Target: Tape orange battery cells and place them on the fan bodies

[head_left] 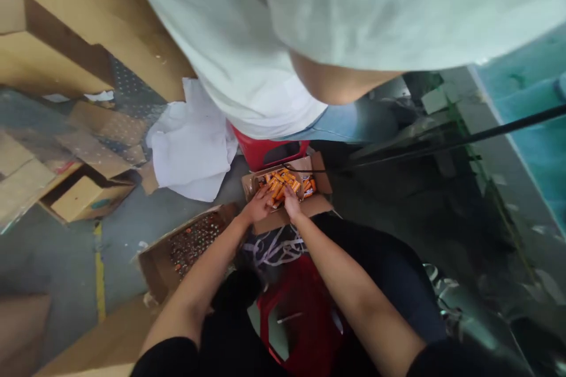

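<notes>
Both my hands reach down into a small open cardboard box (283, 218) on the floor, filled with several small orange packets (283, 179). My left hand (259, 203) lies on the packets at the box's left side with fingers curled into the pile. My right hand (292, 199) rests beside it with fingers pressed down among the packets. What either hand grips is too small to make out. I sit on a red stool (300, 318).
Another person in a pale shirt (247, 41) sits close in front on a red stool (265, 150). A larger open box (177, 253) of small dark items lies left. Flattened cartons (88, 188), white cloth (190, 153) and a yellow floor line (99, 271) lie left.
</notes>
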`<state>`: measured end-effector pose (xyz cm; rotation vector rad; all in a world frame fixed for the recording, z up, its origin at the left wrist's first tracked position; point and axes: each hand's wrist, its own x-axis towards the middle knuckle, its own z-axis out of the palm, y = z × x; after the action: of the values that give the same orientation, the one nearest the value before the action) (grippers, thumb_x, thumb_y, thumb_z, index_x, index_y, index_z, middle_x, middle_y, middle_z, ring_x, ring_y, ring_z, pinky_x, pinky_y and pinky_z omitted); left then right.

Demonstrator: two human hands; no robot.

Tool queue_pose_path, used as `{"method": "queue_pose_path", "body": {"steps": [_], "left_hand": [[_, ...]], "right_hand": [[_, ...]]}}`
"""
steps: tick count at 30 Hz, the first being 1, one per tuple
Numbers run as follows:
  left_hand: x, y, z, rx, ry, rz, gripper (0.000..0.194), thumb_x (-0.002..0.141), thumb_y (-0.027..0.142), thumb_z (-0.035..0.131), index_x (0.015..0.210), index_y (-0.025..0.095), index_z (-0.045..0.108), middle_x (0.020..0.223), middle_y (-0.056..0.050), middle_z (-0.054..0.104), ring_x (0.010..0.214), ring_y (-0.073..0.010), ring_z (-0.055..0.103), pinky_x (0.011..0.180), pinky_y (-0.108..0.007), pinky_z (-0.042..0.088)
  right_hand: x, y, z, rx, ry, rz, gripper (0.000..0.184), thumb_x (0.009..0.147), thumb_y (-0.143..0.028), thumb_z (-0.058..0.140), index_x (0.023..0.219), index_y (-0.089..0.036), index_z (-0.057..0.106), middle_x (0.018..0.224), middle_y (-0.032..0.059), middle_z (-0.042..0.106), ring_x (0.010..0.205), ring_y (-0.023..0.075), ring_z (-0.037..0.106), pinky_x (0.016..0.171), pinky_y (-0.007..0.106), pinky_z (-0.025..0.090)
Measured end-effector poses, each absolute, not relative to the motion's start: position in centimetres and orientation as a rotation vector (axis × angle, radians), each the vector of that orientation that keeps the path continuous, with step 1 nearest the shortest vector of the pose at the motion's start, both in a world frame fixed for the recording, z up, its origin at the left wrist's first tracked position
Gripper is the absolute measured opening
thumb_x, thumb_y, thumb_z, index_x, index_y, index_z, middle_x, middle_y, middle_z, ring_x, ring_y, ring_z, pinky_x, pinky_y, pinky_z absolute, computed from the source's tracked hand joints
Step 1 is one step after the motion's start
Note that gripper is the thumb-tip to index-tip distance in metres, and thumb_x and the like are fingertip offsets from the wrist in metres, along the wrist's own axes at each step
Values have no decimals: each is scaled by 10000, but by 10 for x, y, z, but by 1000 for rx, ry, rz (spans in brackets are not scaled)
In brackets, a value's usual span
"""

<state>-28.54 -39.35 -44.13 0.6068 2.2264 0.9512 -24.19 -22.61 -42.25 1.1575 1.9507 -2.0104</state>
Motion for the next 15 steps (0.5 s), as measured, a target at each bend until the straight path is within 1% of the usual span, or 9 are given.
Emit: {"method": "queue_pose_path", "body": {"steps": [2,3,5,6,8,10,12,13,15], "left_hand": [[-276,-438,-434,541,2216,942,436,877,328,711,1301,232,738,1494,-111,655,1398,-280,600,1213,-401,460],[-271,-465,-430,483,2226,934,399,884,336,693,1268,251,754,1411,-84,714,1317,-263,657,1173,-377,492],[-261,-524,-425,318,2293,901,345,947,367,604,1231,251,763,1281,-59,774,1201,-247,710,1116,-365,524],[-256,-554,-423,218,2340,872,347,987,375,542,1218,237,761,1245,-63,784,1177,-249,715,1100,-371,529],[-241,-603,-425,35,2416,796,379,1049,380,448,1189,204,752,1194,-85,788,1144,-256,717,1067,-393,541],[-224,-631,-437,-63,2420,728,352,1076,411,482,1160,181,735,1141,-94,777,1073,-247,723,1013,-422,567],[-206,-633,-457,-53,2360,701,309,1061,438,589,1167,175,711,1147,-91,748,1021,-217,717,961,-434,596],[-196,-627,-470,-22,2321,704,315,1043,443,637,1183,169,701,1172,-85,732,1025,-215,711,944,-435,608],[-178,-604,-497,49,2249,724,335,1024,436,679,1225,169,688,1229,-85,707,1057,-225,703,930,-434,620]], "right_hand": [[-214,-223,-416,1062,2061,-1868,381,1027,-425,675,1321,-184,667,1385,120,670,1249,285,653,1093,544,528],[-201,-223,-412,991,2112,-1802,370,1030,-419,651,1315,-184,669,1375,124,681,1270,289,641,1127,553,495],[-182,-231,-404,808,2197,-1675,353,1036,-380,562,1306,-182,674,1340,142,705,1288,296,625,1174,560,439],[-178,-241,-400,689,2225,-1614,354,1029,-351,516,1290,-181,683,1310,150,720,1270,297,632,1175,551,434],[-176,-275,-394,397,2241,-1500,352,1001,-288,475,1232,-184,720,1238,150,749,1198,291,669,1140,511,471],[-183,-325,-391,69,2209,-1376,341,954,-200,495,1169,-207,760,1191,120,776,1150,266,698,1104,443,510],[-197,-380,-395,-221,2157,-1212,369,881,-104,543,1128,-225,789,1188,94,794,1161,250,707,1103,385,515],[-205,-406,-401,-333,2132,-1112,384,841,-68,570,1110,-218,799,1188,99,799,1169,255,709,1107,374,513],[-225,-448,-417,-487,2090,-889,372,790,-39,616,1075,-179,810,1159,140,806,1158,288,722,1091,377,523]]}}
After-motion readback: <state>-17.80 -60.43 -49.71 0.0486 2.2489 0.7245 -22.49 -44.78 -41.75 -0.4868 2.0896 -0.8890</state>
